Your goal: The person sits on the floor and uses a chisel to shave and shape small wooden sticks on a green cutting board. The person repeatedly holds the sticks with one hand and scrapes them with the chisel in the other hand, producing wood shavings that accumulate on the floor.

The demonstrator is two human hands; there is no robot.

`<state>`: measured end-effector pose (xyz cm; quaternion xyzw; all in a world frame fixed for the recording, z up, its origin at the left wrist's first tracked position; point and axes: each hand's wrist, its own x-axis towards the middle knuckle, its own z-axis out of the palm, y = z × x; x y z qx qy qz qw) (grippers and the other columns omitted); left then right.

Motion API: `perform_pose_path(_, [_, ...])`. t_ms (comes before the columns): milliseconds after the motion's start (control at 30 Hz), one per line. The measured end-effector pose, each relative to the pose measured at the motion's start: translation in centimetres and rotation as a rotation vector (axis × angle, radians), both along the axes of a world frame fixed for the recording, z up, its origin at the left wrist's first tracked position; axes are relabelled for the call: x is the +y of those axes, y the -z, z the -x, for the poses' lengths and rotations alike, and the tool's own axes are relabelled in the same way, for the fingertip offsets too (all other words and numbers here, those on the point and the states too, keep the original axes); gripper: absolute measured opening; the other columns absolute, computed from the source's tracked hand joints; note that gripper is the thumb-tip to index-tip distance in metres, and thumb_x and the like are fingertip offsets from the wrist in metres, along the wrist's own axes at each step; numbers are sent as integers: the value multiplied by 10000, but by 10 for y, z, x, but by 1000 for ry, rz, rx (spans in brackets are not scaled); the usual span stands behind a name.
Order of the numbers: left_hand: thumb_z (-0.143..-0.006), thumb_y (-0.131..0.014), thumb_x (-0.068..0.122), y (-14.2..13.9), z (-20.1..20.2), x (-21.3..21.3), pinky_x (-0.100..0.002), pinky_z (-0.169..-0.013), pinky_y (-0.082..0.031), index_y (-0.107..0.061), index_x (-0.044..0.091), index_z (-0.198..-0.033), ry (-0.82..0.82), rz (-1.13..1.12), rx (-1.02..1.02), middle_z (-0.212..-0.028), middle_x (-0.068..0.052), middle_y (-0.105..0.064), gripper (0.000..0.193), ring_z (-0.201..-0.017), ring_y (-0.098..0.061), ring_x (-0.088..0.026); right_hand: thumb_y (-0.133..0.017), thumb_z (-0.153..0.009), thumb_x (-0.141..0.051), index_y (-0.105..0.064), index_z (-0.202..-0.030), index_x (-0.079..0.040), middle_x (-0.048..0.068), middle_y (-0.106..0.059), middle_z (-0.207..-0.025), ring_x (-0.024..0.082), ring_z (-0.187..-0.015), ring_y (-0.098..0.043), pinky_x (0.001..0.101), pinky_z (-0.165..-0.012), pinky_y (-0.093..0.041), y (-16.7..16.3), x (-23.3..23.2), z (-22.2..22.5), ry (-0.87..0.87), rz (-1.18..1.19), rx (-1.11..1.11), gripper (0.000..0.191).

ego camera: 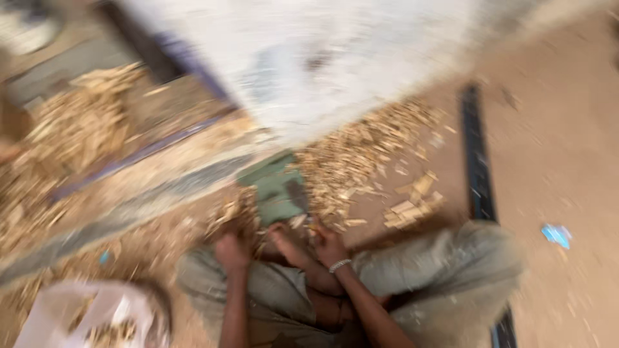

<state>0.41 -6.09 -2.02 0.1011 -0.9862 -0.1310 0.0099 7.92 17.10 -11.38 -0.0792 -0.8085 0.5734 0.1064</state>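
From left, I see the left hand [232,250] sunk in a heap of pale wood chips [235,216]; the right hand [327,245] touches chips beside a green flat block [278,188]. Blur hides both grips. I judge splinters or that dark blade-like edge could nick fingers.

- Light: soft, even daylight; no glare.
- Shadows: faint, diffuse.
- Blur: heavy motion smear across whole frame, worst at top edge.
- Focus: nothing sharp; fine detail lost.
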Motion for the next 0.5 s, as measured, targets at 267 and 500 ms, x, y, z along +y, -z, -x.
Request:
perform_pose_path(267, [-775, -710, 87, 43, 22, 173, -449, -856, -558, -741, 87, -1185, 488, -520, 68, -1094, -185, -730, 412, -992, -695, -374, -653, -895, -148, -625, -1322, -68, 248, -721, -1058, 398, -951, -687, 451, -834, -556, -20, -3, -3, -14, 2, -104, 435])
perform_pose_path(500, [-737, -773, 144, 60, 17, 362, -540, -801, -535, -791, 134, -993, 815, -429, 29, -897, -152, -757, 257, -859, -728, -366, -680, -880, -160, -655, -1269, -57, 229, -743, -1048, 362, -965, -717, 434, -843, -572, -55, -60, 17, -122, 144, -62, 403])
